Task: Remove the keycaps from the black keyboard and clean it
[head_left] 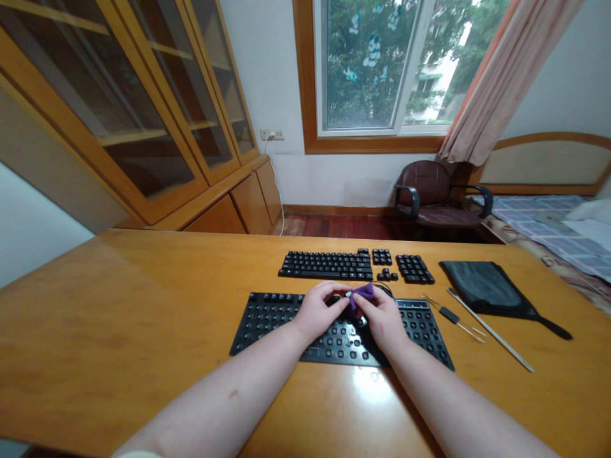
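Observation:
In the head view both hands meet above a black keyboard base (334,346) whose keycaps are mostly off. My right hand (386,318) is closed on a purple cloth (365,292), bunched between thumb and fingers. Against the cloth, the fingertips of my left hand (319,315) pinch a small piece with a pale, shiny end (349,294); its kind is too small to tell. A thin black cable (384,288) curves behind my right hand. Part of the base is hidden under the hands.
Loose black keycaps (329,264) lie in keyboard order behind the base, with a number-pad block (415,269) beside them. To the right are a wire keycap puller (449,315), a thin pale stick with a brush-like tip (496,333) and a black pouch (487,286).

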`<state>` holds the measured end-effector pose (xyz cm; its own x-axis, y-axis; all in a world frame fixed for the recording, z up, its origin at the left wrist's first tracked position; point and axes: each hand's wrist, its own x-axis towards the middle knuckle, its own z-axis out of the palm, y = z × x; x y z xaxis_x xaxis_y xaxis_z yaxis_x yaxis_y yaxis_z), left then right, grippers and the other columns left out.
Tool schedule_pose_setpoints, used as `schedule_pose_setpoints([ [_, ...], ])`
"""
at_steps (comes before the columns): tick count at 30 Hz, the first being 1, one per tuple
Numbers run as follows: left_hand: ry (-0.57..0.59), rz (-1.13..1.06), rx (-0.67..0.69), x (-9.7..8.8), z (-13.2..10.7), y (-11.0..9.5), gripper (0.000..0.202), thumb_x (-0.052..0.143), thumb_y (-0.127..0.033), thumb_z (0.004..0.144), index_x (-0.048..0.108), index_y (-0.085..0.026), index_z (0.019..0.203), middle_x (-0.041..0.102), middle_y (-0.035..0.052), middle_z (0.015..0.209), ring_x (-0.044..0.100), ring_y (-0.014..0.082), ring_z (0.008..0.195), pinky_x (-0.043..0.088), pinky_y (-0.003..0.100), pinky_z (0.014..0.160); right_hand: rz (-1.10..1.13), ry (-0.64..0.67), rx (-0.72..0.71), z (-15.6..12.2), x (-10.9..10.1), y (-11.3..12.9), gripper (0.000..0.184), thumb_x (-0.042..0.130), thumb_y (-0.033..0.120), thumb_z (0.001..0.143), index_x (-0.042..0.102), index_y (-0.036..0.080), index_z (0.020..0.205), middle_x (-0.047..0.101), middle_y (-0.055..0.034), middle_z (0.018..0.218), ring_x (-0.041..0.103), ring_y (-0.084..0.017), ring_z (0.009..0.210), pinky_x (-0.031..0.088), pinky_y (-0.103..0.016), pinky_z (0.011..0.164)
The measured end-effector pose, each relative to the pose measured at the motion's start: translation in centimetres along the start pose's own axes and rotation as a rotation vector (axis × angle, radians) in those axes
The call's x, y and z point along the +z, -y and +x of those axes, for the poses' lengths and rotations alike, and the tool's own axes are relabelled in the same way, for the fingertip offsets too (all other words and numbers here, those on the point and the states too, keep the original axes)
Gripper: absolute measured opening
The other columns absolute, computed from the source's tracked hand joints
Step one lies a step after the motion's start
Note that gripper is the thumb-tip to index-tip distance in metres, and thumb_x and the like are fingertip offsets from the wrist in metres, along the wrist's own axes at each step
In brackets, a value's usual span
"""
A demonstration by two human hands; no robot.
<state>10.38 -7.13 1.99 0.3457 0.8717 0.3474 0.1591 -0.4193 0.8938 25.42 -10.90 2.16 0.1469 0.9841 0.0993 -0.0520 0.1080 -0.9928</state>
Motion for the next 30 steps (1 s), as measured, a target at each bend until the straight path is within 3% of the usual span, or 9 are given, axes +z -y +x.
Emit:
schedule_pose_setpoints([
  [18, 0.002, 0.048, 0.034, -0.03, 0.03, -0.13, 0.02, 0.066, -0.015, 0.073, 0.067, -0.017, 0.093, 0.067, 0.0066, 0.095, 0.063, 0.019, 0.092, 0.05, 0.034, 0.086, 0.048, 0.013, -0.005, 0.03, -0.08, -0.58, 0.019, 0.068, 0.035, 0.074, 0.063, 0.017, 0.077, 0.059, 0.0015, 0.06, 0.051, -0.012, 0.052, 0.041, -0.024, 0.052],
  [30, -0.129, 0.024, 0.075, -0.17, 0.14, 0.41, 0.028, 0.061, -0.015, 0.078, 0.062, -0.019, 0.106, 0.062, 0.0067, 0.102, 0.061, 0.0164, 0.092, 0.049, 0.034, 0.089, 0.043, 0.003, -0.002, -0.29, -0.19, -0.64, 0.021, 0.067, 0.037, 0.074, 0.062, 0.017, 0.073, 0.058, 0.002, 0.06, 0.048, -0.011, 0.052, 0.038, -0.023, 0.05],
])
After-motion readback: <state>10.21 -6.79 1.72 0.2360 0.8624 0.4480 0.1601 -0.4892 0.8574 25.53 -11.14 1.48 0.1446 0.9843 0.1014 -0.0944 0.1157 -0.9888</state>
